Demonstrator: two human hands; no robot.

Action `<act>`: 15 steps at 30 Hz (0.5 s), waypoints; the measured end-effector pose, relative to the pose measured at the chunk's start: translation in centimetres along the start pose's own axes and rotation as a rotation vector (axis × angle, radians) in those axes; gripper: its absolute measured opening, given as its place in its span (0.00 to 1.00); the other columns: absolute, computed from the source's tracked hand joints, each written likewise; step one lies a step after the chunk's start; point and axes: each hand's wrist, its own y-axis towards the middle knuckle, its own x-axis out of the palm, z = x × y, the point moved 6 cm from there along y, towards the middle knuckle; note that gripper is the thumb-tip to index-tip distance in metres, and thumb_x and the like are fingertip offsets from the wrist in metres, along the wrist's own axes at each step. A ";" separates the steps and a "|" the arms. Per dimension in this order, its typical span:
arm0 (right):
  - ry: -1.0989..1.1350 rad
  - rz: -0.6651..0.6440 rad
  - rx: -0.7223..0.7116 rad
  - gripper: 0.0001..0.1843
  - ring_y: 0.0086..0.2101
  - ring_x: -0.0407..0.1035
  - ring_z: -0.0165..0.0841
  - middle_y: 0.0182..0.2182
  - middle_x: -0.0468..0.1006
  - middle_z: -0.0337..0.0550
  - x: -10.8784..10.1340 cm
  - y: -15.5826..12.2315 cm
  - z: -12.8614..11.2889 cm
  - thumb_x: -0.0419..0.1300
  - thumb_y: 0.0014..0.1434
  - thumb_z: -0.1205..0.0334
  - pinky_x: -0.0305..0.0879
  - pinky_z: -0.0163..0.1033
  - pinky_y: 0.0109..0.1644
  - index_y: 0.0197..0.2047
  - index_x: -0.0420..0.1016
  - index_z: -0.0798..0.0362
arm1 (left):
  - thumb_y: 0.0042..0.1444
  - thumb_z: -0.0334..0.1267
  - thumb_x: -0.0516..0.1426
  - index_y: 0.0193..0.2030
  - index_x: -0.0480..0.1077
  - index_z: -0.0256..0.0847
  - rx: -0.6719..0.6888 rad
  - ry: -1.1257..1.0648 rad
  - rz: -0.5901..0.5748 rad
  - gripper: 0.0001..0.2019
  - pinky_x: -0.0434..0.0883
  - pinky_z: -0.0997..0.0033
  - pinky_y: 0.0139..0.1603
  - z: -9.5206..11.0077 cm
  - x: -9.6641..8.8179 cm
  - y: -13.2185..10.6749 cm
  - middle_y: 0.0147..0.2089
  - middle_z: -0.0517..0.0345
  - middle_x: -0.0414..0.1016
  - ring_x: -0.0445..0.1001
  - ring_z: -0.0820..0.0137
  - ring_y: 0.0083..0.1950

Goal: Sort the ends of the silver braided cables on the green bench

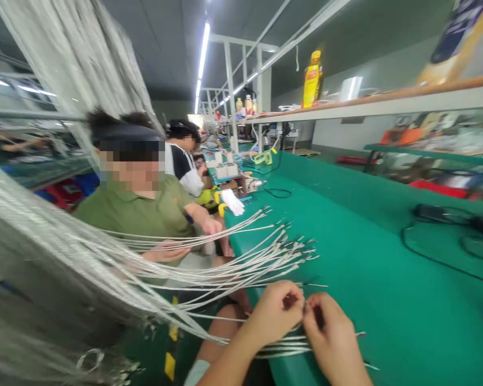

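My left hand (273,313) and my right hand (326,335) sit close together at the bottom of the view, over the green workbench (386,321). Their fingertips pinch a thin white cable (306,306) between them, and its exact end is partly hidden by my fingers. Below my hands lie several more white cables (285,347) across the bench edge. A large hanging bundle of white cables (104,262) fans out from the left, its metal-tipped ends (298,257) resting on the bench. A co-worker's hand (211,225) rests on these cables.
A co-worker in an olive shirt (140,209) sits along the bench, with another person (183,161) beyond. A white glove (232,202) and small boxes lie farther along. Black cords (434,246) cross the bench at right, below a shelf (386,104) holding bottles.
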 end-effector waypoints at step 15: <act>0.235 -0.147 0.045 0.09 0.32 0.64 0.35 0.32 0.69 0.40 -0.1 0.5 -2.1 0.52 0.67 0.59 0.60 0.38 0.34 0.33 0.65 0.49 | 0.51 0.29 0.53 0.31 0.64 0.39 -0.073 -0.193 -0.146 0.03 0.54 0.77 0.30 -1.0 0.3 0.5 0.28 0.67 0.60 0.57 0.79 0.30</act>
